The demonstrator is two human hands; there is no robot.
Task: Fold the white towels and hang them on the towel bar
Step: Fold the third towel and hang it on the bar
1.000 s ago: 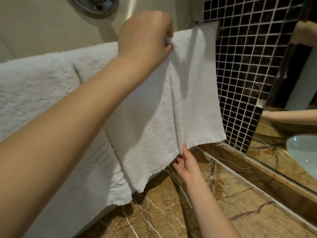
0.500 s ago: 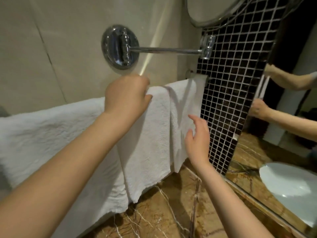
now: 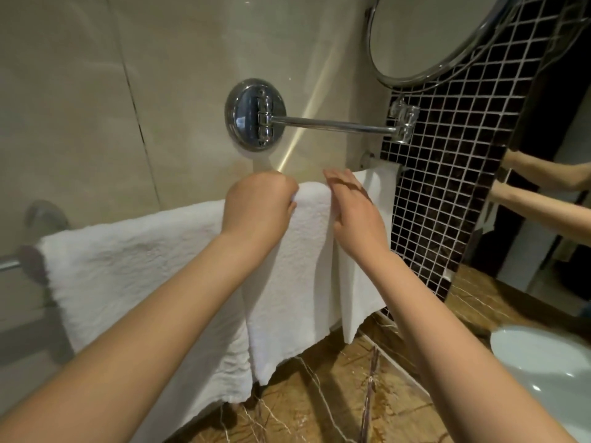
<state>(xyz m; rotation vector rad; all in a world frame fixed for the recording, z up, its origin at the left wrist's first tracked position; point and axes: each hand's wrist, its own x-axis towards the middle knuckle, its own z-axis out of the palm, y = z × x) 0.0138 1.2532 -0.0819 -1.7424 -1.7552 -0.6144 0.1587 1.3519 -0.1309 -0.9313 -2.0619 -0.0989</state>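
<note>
The fingers (image 3: pixel 340 180) of the right hand (image 3: pixel 358 215) lie straight and loose, flat against the upper right part of the towel (image 3: pixel 297 282), with the tips up at its top fold. The left hand (image 3: pixel 259 206) sits just beside it, the two not quite touching. Its fingers are curled over the towel's top edge and grasp it there (the tips themselves are hidden behind the hand), with the thumb pressed on the cloth.

The towel hangs folded over the bar (image 3: pixel 367 158), its lower edge hanging loose just above the bench (image 3: pixel 319 410). A long vertical crease runs down it below the right hand. To its left, on the same bar and overlapping it a little, hangs a thick towel (image 3: pixel 128 266), wider and fluffier.

Above the hands, a chrome arm (image 3: pixel 332 124) reaches from a round wall mount (image 3: pixel 254 115) toward a round mirror (image 3: pixel 425 36) at the top right. Dark mosaic tiles (image 3: pixel 447 187) cover the wall to the right of the towel. Beyond them a wall mirror (image 3: pixel 543 235) reflects both forearms. A white basin (image 3: pixel 543 372) sits on the brown marble bench at the lower right.
</note>
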